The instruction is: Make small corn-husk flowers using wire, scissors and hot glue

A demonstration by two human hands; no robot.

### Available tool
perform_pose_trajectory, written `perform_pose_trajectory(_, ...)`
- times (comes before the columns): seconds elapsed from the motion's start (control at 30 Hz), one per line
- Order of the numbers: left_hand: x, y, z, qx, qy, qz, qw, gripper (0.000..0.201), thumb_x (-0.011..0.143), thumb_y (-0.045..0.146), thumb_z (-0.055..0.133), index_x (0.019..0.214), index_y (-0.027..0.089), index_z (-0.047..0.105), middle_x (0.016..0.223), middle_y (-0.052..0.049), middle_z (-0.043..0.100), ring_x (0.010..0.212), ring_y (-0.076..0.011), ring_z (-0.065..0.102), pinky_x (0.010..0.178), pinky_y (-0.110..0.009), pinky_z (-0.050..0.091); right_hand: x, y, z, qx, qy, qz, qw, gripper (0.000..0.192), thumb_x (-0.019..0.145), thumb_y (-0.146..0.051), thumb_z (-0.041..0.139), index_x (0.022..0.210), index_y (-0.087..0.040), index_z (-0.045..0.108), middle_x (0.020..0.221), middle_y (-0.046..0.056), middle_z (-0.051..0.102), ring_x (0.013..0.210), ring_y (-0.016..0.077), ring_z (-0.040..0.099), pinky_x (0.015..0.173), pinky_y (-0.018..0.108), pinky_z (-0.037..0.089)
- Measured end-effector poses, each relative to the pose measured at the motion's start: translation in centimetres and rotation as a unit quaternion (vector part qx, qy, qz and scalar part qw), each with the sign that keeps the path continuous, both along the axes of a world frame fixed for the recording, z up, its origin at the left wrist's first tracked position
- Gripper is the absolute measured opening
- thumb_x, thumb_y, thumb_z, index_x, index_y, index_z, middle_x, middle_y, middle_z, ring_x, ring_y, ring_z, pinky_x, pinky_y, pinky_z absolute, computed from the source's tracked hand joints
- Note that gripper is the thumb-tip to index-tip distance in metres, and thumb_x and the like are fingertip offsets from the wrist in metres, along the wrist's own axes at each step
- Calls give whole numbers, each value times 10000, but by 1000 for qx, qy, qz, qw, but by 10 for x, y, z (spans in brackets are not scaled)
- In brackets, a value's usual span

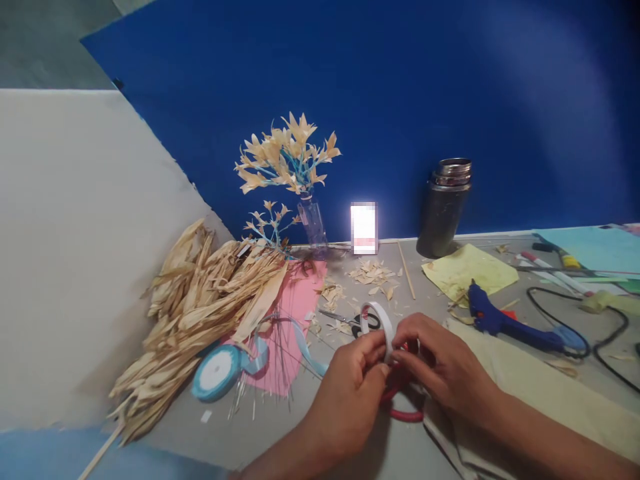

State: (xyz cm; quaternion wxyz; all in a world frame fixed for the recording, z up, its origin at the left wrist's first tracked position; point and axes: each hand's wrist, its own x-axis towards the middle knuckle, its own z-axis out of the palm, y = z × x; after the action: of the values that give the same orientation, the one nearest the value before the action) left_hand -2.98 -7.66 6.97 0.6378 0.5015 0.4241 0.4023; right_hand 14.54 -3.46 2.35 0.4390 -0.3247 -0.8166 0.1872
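Both hands, left hand (350, 380) and right hand (440, 363), pinch the white tape roll (379, 320) above a red ring (403, 400).

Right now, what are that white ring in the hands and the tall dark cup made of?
The white ring looks like a roll of tape, probably paper or plastic: thin, matte, hollow. The dark cup seems metal, judging by its shiny silvery rim and dull grey sides.

white tape roll (379, 321), upright on edge, pinched between both hands above the table
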Motion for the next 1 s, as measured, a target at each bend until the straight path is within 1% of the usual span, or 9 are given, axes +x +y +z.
perform_pose_trajectory(0.1, 0, -5, -1, 65, 88, 12, 994, 439, 832, 50, 532, 1189, 232, 710, 1197, -53, 746, 1078, -218, 689, 950, -313, 516, 1, -1, -2, -12, -31, 14, 999, 168, 977, -139, 520, 844, -236, 556, 811, 1, 626, 723, 153, 610, 659, 264, 484)
perform_pose_trajectory(0.17, 1, -6, -3, 78, 113, 20, 990, 481, 806, 25, 522, 1192, 242, 711, 1199, -47, 749, 1085, -223, 692, 946, -312, 522, 1, -3, -3, -2, -42, 16, 999, 180, 983, -141, 499, 837, -237, 544, 807, 1, 622, 719, 156, 608, 650, 264, 479)
perform_pose_trajectory(0.27, 2, -6, -7, 70, 88, 27, 993, 479, 812, 39, 515, 1205, 236, 704, 1194, -61, 754, 1082, -235, 700, 927, -325, 540, 0, -5, -4, 35, -34, -2, 999, 126, 994, -171, 517, 895, -240, 550, 829, 8, 643, 726, 159, 618, 653, 262, 486)
perform_pose_trajectory(0.37, 5, -6, -8, 65, 76, 39, 994, 456, 823, 65, 525, 1209, 228, 704, 1177, -79, 761, 1063, -244, 706, 904, -328, 550, 1, -5, -5, 85, -24, -8, 996, 73, 1014, -201, 525, 993, -244, 580, 914, 34, 691, 836, 174, 653, 742, 272, 511)
perform_pose_trajectory(0.43, 6, -6, -7, 65, 85, 44, 993, 448, 820, 71, 532, 1199, 228, 711, 1157, -79, 769, 1044, -242, 708, 894, -323, 550, 1, -5, -5, 103, -19, -3, 995, 101, 1018, -193, 517, 974, -246, 590, 915, 33, 698, 863, 172, 658, 763, 266, 512)
perform_pose_trajectory(0.57, 9, -6, -6, 46, 75, 53, 995, 415, 817, 84, 541, 1165, 213, 729, 1086, -72, 784, 961, -231, 722, 833, -302, 552, 1, -5, -5, 90, -11, 12, 996, 148, 1000, -173, 513, 888, -241, 581, 857, 24, 679, 806, 163, 651, 714, 258, 511)
perform_pose_trajectory(0.67, 11, -5, -6, 23, 62, 64, 996, 403, 829, 98, 540, 1165, 217, 729, 1043, -63, 790, 895, -223, 727, 786, -293, 549, 1, -6, -5, 75, -21, -2, 997, 97, 997, -198, 525, 929, -240, 580, 883, 41, 679, 814, 182, 646, 724, 288, 519)
perform_pose_trajectory(0.83, 12, -3, -9, 54, 102, 77, 990, 388, 819, 86, 538, 1110, 238, 745, 1063, -54, 782, 946, -235, 715, 814, -298, 541, 2, -5, -5, 63, -62, -12, 996, 125, 969, -154, 492, 903, -238, 558, 889, 51, 652, 812, 193, 636, 696, 305, 518)
perform_pose_trajectory(1.0, 10, -1, -10, 48, 103, 70, 991, 359, 829, 110, 545, 1110, 227, 737, 1030, -63, 778, 897, -236, 703, 764, -291, 534, 4, -3, -10, 128, -109, -7, 986, 152, 963, -140, 477, 894, -233, 575, 900, 64, 676, 773, 193, 613, 650, 299, 486)
